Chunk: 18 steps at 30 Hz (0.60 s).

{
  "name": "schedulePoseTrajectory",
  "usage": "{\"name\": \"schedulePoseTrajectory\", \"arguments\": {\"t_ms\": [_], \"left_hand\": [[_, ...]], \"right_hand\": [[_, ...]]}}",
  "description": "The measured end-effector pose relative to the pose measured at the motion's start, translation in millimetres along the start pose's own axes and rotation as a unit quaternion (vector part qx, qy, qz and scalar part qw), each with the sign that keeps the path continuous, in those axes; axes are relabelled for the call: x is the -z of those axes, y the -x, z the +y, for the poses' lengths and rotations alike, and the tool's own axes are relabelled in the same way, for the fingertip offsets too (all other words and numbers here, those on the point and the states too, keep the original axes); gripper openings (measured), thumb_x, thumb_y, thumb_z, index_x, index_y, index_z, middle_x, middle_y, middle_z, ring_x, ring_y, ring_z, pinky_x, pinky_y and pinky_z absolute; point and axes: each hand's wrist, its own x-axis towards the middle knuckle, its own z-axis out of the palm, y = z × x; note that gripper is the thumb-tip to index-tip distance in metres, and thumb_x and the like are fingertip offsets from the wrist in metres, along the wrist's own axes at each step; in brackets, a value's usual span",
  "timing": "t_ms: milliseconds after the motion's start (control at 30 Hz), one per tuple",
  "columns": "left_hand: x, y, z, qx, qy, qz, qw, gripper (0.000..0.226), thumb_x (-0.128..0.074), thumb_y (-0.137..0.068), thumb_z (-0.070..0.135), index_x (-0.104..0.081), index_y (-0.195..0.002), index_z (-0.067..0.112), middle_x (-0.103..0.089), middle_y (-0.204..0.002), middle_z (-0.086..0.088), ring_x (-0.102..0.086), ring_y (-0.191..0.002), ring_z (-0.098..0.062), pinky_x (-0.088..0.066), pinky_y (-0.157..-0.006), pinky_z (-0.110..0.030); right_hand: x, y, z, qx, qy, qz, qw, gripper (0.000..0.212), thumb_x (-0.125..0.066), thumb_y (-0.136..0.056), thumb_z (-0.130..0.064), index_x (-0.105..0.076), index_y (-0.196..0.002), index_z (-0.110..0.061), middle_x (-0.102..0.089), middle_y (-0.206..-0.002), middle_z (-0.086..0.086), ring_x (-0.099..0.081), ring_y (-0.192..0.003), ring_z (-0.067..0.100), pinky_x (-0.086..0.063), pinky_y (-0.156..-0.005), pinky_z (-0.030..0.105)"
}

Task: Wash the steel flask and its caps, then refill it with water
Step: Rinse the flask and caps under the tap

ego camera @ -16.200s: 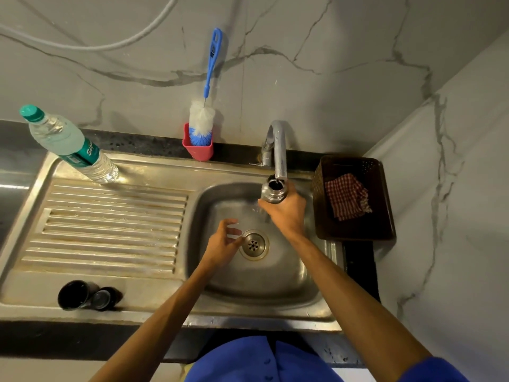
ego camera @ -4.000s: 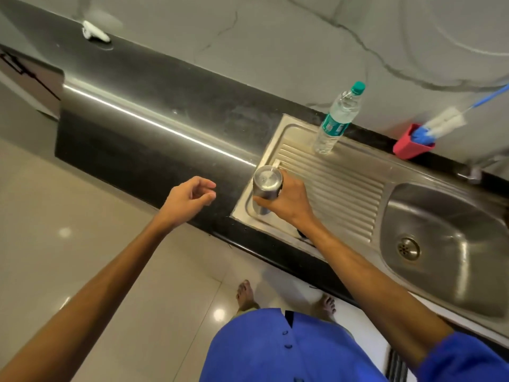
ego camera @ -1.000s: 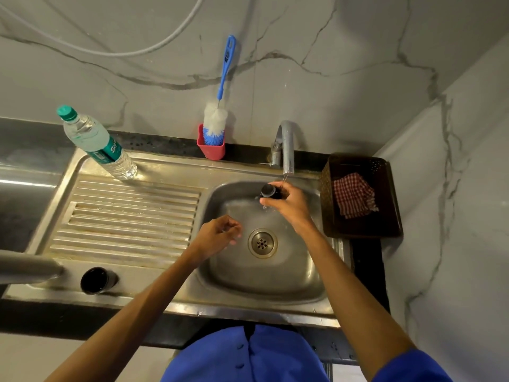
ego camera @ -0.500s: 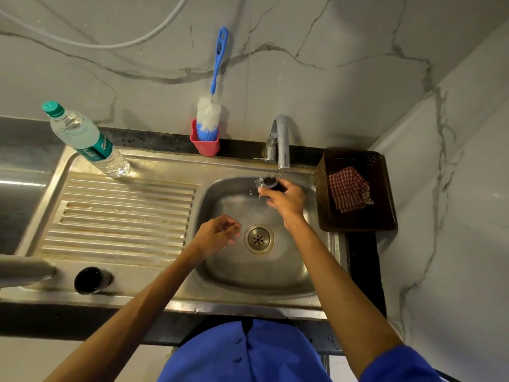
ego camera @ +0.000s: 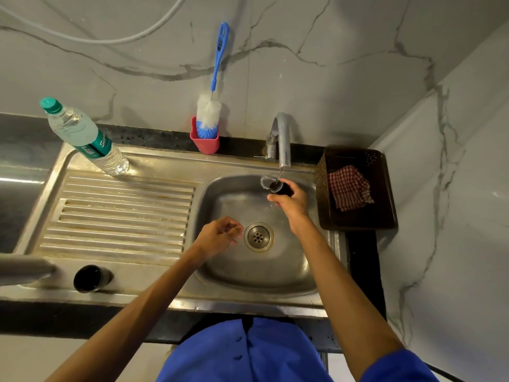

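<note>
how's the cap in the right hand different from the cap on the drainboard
The held cap is gripped by the right hand under the tap, with water running onto it; the drainboard cap lies untouched on its side near the front edge, open end toward the camera. The held cap is up over the basin; the other rests on the steel. The held one looks smaller, though fingers partly hide it. Both are dark.

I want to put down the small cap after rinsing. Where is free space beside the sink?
The ribbed draining board is bare between the water bottle and the black cap. The front-left corner is crowded: that cap and the steel flask. The basket holds a cloth.
</note>
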Motion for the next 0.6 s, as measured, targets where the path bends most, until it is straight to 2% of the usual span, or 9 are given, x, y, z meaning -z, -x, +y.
{"name": "schedulePoseTrajectory", "arguments": {"t_ms": [33, 100, 167, 200, 267, 400, 533, 600], "left_hand": [[1, 1, -2, 0.002, 0.001, 0.001, 1.0, 0.01, -0.066, -0.103, 0.026, -0.071, -0.108, 0.018, -0.078, -0.1, -0.002, -0.076, -0.085, -0.015, -0.054, -0.072, -0.024], [2, 1, -6, 0.002, 0.0, 0.003, 1.0, 0.009, -0.066, -0.103, 0.026, -0.071, -0.107, 0.02, -0.078, -0.1, -0.001, -0.076, -0.085, -0.015, -0.055, -0.072, -0.025], [3, 2, -7, 0.002, 0.003, 0.007, 1.0, 0.008, -0.067, -0.103, 0.027, -0.072, -0.106, 0.022, -0.079, -0.099, 0.001, -0.077, -0.085, -0.014, -0.056, -0.072, -0.025], [3, 2, -6, 0.002, 0.006, 0.008, 1.0, 0.008, -0.066, -0.103, 0.027, -0.072, -0.106, 0.022, -0.079, -0.098, 0.001, -0.077, -0.084, -0.014, -0.056, -0.072, -0.025], [1, 2, -3, 0.0, 0.012, 0.01, 1.0, 0.008, -0.066, -0.104, 0.026, -0.071, -0.106, 0.021, -0.078, -0.097, 0.0, -0.076, -0.082, -0.012, -0.055, -0.07, -0.023], [-2, 2, 2, -0.002, 0.023, 0.014, 1.0, 0.006, -0.065, -0.104, 0.025, -0.07, -0.104, 0.021, -0.079, -0.096, 0.0, -0.074, -0.076, -0.006, -0.055, -0.066, -0.018], [-4, 3, 1, -0.003, 0.027, 0.01, 1.0, 0.007, -0.065, -0.104, 0.027, -0.07, -0.104, 0.022, -0.079, -0.096, 0.001, -0.075, -0.075, -0.005, -0.055, -0.068, -0.021], [-5, 5, -1, -0.004, 0.028, 0.009, 1.0, 0.007, -0.065, -0.104, 0.027, -0.07, -0.104, 0.023, -0.079, -0.096, 0.0, -0.076, -0.077, -0.007, -0.056, -0.07, -0.023]], "right_hand": [[2, 1, 1, 0.022, 0.03, -0.012, 0.999, 0.058, -0.086, -0.075, 0.001, -0.068, -0.124, -0.025, -0.07, -0.113, -0.003, -0.066, -0.095, 0.003, -0.053, -0.073, 0.014], [6, 2, 1, 0.005, 0.0, -0.05, 0.999, 0.052, -0.088, -0.077, -0.006, -0.068, -0.124, -0.014, -0.073, -0.114, 0.005, -0.07, -0.089, 0.007, -0.056, -0.072, 0.017], [9, 4, -4, -0.052, -0.074, -0.07, 0.993, 0.043, -0.088, -0.081, -0.027, -0.071, -0.115, -0.005, -0.075, -0.103, 0.016, -0.069, -0.07, 0.013, -0.056, -0.06, 0.021], [10, 4, -7, -0.072, -0.071, -0.065, 0.993, 0.046, -0.086, -0.082, -0.038, -0.072, -0.109, -0.004, -0.075, -0.093, 0.016, -0.066, -0.062, 0.014, -0.053, -0.053, 0.021], [10, 3, -11, -0.084, -0.057, -0.058, 0.993, 0.053, -0.082, -0.081, -0.052, -0.073, -0.106, -0.008, -0.075, -0.082, 0.011, -0.064, -0.058, 0.014, -0.05, -0.05, 0.021], [5, 8, -14, -0.04, -0.057, -0.043, 0.997, 0.054, -0.087, -0.078, -0.048, -0.065, -0.119, -0.019, -0.078, -0.097, 0.008, -0.072, -0.07, 0.013, -0.06, -0.062, 0.027], [1, 12, -15, -0.015, -0.077, 0.008, 0.997, 0.053, -0.088, -0.076, -0.047, -0.068, -0.115, -0.018, -0.077, -0.094, 0.004, -0.068, -0.07, 0.011, -0.062, -0.066, 0.028], [0, 12, -16, -0.038, -0.082, 0.03, 0.995, 0.053, -0.088, -0.076, -0.05, -0.07, -0.114, -0.018, -0.077, -0.095, 0.004, -0.07, -0.074, 0.013, -0.063, -0.067, 0.028]]}}
